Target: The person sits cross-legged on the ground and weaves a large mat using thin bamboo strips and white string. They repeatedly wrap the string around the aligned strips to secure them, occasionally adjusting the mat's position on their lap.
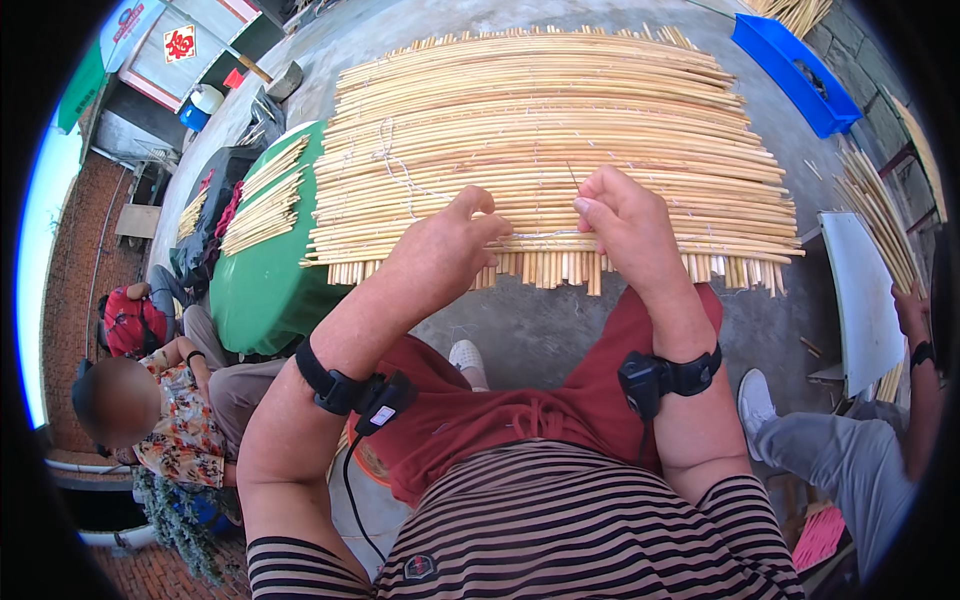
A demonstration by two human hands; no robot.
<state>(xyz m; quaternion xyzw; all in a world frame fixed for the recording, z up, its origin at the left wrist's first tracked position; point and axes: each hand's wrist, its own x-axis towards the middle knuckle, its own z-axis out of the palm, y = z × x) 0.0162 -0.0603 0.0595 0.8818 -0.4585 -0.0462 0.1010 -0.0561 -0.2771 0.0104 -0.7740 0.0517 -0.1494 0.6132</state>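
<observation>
A large mat of straw-coloured reed stalks point(560, 130) lies in front of me, its stalks running left to right and bound with white thread. At its near edge, shorter stalk ends stick out toward me. My right hand point(622, 215) is closed in a pinch on a thin needle point(573, 178), which points up and away over the mat. My left hand point(450, 240) rests on the near edge with fingers bent and apart; its palm side is hidden. Loose white thread point(392, 165) lies on the mat beyond my left hand and trails toward it.
To the left, bundles of short stalks point(265, 205) lie on a green-covered surface point(255, 290), near a seated person point(185, 410). At far right are a blue bin point(795, 75), a pale board point(862, 300) and another person's leg point(830, 460). Wristbands with small devices point(370, 395) circle my forearms; a black cable hangs from one.
</observation>
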